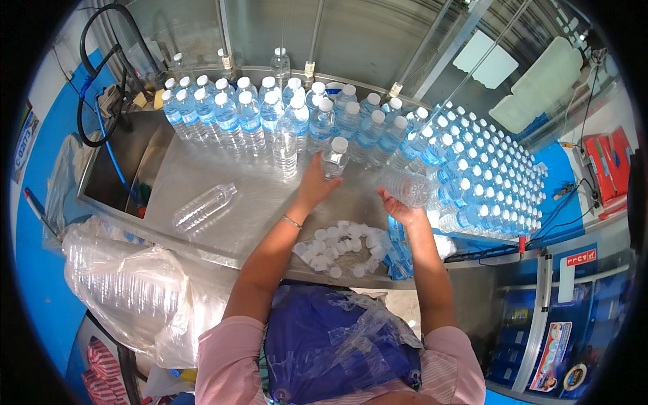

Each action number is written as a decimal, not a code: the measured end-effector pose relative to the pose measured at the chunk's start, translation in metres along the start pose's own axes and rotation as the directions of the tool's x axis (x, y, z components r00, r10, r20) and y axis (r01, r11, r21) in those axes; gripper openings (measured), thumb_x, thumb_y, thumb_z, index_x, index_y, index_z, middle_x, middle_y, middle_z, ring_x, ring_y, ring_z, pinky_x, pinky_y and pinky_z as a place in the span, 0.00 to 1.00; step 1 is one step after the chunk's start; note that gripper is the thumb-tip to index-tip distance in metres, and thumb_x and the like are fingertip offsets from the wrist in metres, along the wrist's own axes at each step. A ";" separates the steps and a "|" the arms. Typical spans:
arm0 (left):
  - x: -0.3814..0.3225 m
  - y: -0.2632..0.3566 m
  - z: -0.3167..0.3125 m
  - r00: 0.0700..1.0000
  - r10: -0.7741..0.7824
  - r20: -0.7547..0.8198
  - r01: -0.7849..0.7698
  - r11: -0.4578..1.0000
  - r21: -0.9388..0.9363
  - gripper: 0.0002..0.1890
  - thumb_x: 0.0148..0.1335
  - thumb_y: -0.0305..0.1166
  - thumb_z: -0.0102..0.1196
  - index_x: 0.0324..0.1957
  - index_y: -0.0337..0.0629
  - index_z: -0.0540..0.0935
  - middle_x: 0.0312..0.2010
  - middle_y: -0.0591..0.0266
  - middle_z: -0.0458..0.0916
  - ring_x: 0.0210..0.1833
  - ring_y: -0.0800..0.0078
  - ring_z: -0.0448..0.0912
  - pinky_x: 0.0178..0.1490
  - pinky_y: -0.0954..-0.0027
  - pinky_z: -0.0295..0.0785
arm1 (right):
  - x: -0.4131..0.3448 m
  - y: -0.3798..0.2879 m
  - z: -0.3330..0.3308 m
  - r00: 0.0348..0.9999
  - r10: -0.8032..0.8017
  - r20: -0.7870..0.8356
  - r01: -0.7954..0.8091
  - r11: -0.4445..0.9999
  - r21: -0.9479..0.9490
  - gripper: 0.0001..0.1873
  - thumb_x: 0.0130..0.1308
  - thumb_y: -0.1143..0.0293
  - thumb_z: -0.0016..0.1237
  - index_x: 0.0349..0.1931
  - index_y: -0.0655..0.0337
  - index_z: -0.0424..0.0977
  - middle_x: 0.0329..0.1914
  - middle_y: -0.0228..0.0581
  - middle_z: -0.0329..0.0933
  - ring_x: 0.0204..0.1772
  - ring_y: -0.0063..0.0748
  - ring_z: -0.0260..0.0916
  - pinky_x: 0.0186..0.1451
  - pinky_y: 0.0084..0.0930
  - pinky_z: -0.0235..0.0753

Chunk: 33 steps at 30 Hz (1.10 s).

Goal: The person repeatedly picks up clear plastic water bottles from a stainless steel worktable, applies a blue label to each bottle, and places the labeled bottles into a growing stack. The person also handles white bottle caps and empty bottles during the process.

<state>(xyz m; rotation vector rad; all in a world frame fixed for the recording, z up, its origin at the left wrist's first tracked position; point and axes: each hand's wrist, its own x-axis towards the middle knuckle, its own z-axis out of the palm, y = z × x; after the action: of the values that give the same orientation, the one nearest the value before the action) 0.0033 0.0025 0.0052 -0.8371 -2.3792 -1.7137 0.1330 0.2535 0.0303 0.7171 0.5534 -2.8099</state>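
Observation:
My left hand (318,185) grips a capped clear plastic bottle (334,159) that bears no blue label, upright on the steel counter (263,202). In my right hand (400,206) is a clear, unlabelled plastic bottle (405,187), tilted with its base toward me; its neck is blurred. An uncapped bottle (286,157) stands left of my left hand, and another empty one (204,207) lies on its side farther left. Between my forearms sits a heap of white caps (331,248), with blue labels (400,253) beside it.
Rows of capped bottles (248,121) line the counter's back, and a dense block of them (481,172) fills the right side. A steel sink (126,157) with a blue hose is at the left. A plastic bag of empty bottles (136,288) bulges at the front left.

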 end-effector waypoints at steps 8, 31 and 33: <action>0.000 -0.001 0.003 0.999 -0.040 0.011 0.040 0.999 -0.020 0.49 0.43 0.32 0.71 0.66 0.30 0.58 0.60 0.38 0.69 0.62 0.42 0.68 0.63 0.55 0.66 | -0.033 0.006 0.071 0.690 -0.704 0.167 0.222 -0.013 -0.975 0.37 0.58 0.56 0.61 0.64 0.62 0.62 0.47 0.54 0.78 0.41 0.46 0.79 0.41 0.36 0.79; -0.059 0.051 0.009 0.935 -0.031 0.354 -0.022 0.989 0.145 0.15 0.58 0.35 0.59 0.41 0.33 0.83 0.35 0.52 0.84 0.41 0.54 0.81 0.47 0.59 0.75 | -0.051 0.078 -0.100 0.368 -0.834 0.410 -0.031 -0.452 -0.892 0.09 0.49 0.73 0.62 0.33 0.61 0.83 0.29 0.47 0.76 0.35 0.49 0.75 0.38 0.38 0.74; -0.061 0.059 0.020 0.919 -0.049 0.391 0.033 0.998 0.047 0.14 0.59 0.35 0.58 0.43 0.34 0.83 0.34 0.53 0.85 0.39 0.58 0.82 0.47 0.60 0.76 | -0.053 0.077 -0.094 0.362 -0.811 0.460 -0.060 -0.513 -0.856 0.08 0.52 0.74 0.61 0.34 0.63 0.83 0.28 0.44 0.77 0.32 0.45 0.75 0.36 0.36 0.74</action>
<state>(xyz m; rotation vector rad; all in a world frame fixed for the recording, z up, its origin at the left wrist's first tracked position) 0.0885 0.0104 0.0252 -1.2358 -2.6833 -1.6343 0.2392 0.2256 -0.0433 0.8662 3.5496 -0.8191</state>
